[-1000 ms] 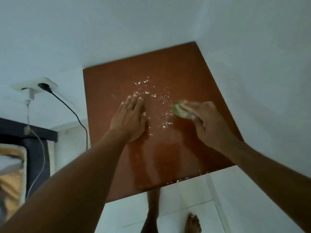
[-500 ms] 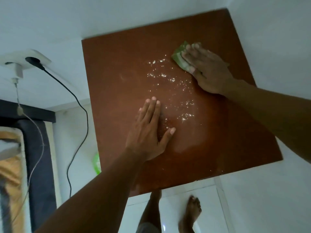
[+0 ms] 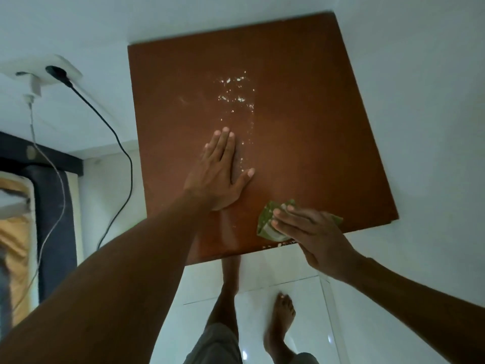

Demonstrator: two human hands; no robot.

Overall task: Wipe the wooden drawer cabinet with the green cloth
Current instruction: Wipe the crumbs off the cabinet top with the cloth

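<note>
Cabinet: it's showing only its square top, reddish-brown wood with a dull sheen, and it's sitting tight in a corner between white walls. The drawers aren't showing from up here.

Crumbs: white specks are lying in a loose band from the far middle of the cabinet top down toward its centre. A few more are sitting right on the near edge.

Cloth: green with pale flecks, it's lying folded into a small pad with a lighter fold showing at its near side. It's resting on the near right part of the cabinet top, just inside the near edge.

Left hand: it's lying palm down on the centre of the cabinet top. The fingers are stretching straight and close together, the thumb is spreading wide to the right, and it's holding nothing. The thumb tip is touching the near end of the crumb band.

Right hand: it's pressing down on the cloth, with straight fingers held close together and lying flat across it. The thumb is hiding underneath, so I cannot tell how it's lying.

Socket: it's sitting on the wall left of the cabinet, carrying a black plug and a white charger.

Cables: one black and one white are hanging down the wall left of the cabinet.

Feet: bare, they're standing on glossy white tiles just below the cabinet's near edge.
</note>
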